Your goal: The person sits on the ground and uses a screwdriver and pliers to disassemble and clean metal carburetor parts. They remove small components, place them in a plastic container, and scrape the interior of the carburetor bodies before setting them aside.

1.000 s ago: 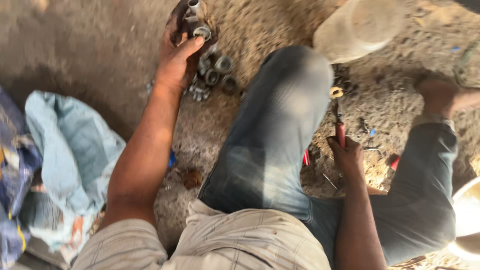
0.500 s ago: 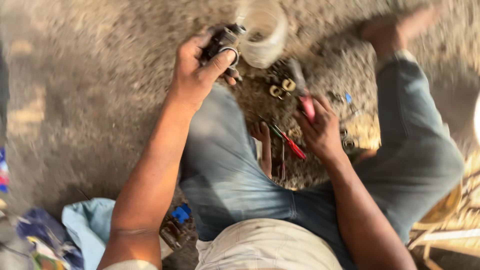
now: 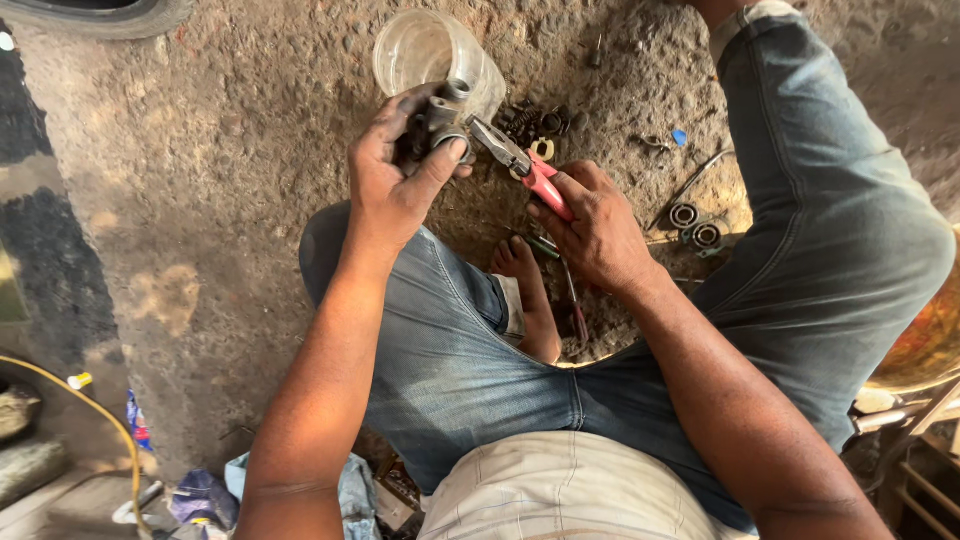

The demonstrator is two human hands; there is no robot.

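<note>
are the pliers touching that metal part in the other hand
Touching. The head view shows the tip of the pliers, held in the right hand, meeting the metal part gripped by the left hand.

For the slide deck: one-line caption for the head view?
Seated person's left hand grips a metal part while right hand applies red-handled pliers.
</note>
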